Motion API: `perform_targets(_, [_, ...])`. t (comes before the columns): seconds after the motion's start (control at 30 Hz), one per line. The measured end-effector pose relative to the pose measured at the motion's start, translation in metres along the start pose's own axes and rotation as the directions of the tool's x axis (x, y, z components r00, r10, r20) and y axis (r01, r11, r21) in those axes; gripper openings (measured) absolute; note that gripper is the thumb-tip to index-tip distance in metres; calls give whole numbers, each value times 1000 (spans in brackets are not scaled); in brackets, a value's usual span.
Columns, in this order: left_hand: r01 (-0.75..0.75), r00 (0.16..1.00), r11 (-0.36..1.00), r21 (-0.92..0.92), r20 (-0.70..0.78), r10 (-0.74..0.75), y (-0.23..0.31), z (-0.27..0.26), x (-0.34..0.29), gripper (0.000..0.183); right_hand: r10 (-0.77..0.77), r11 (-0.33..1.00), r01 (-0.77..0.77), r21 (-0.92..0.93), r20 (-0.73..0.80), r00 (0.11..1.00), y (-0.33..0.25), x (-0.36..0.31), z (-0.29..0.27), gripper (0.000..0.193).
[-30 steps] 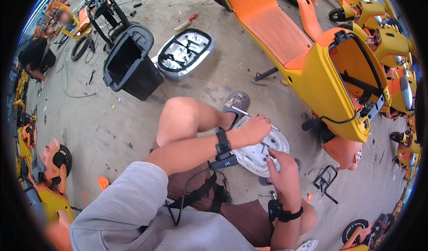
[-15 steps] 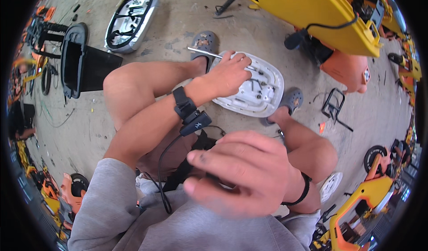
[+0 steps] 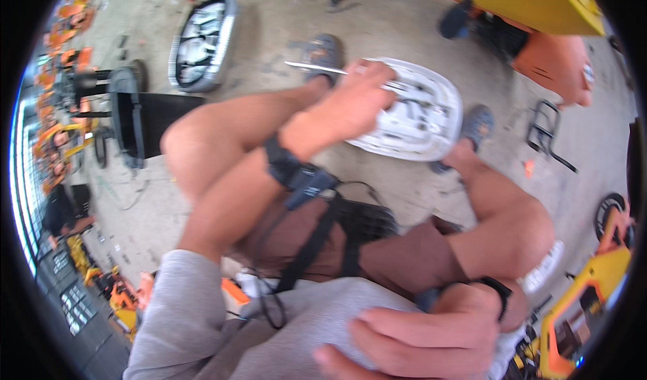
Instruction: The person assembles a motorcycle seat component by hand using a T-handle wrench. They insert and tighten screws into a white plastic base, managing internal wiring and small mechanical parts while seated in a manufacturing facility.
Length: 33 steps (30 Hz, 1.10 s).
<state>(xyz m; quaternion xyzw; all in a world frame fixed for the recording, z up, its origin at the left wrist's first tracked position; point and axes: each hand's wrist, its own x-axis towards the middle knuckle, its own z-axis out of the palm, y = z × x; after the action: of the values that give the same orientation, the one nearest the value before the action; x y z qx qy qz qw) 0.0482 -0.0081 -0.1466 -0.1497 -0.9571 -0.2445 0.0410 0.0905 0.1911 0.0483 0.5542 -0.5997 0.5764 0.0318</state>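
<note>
My left hand point(image 3: 367, 97), a black strap and small black device round its wrist, is closed round a thin silver metal rod point(image 3: 311, 66). The rod's free end points left past my foot. That hand is over the left part of a white oval plastic shell point(image 3: 441, 120), which lies ribbed side up on the floor between my feet. Small dark parts show inside the shell. My right hand point(image 3: 424, 339), with a black bracelet, is low in front of my grey sweatshirt. Its fingers are loosely curved and apart, with nothing visible in them; motion blurs it.
A similar oval shell with a black rim point(image 3: 176, 60) lies far left, near a black bin-like box point(image 3: 165, 120). A yellow vehicle body point(image 3: 526, 2) and an orange part point(image 3: 556, 66) stand far right. A bent black metal frame point(image 3: 544, 134) lies right of my foot.
My right hand has dropped from in front of my lap toward my body, uncovering the shorts and straps. The left hand still holds the rod over the shell. The whole view has shifted.
</note>
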Motion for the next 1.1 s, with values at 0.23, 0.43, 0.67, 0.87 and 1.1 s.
perform_targets(0.23, [17,986,929,-370,-147,-76,-7,-5,11,12,-50,996,29,84,266,963,1,-9,-17,32])
perform_targets(0.43, [189,954,909,-372,-148,-259,-13,-15,11,25,-67,998,64,24,462,884,19,-12,-13,28])
perform_targets(0.67, [332,923,856,-396,-49,-381,-4,-32,13,33,465,825,-244,-510,368,805,97,-20,-30,15])
perform_targets(0.87, [334,937,943,15,-115,-330,-24,-22,4,23,583,676,-421,-605,89,808,121,-14,-52,21])
perform_targets(1.1, [515,854,856,-35,102,-510,-23,-24,0,28,716,626,-598,-500,67,695,132,-17,-42,22])
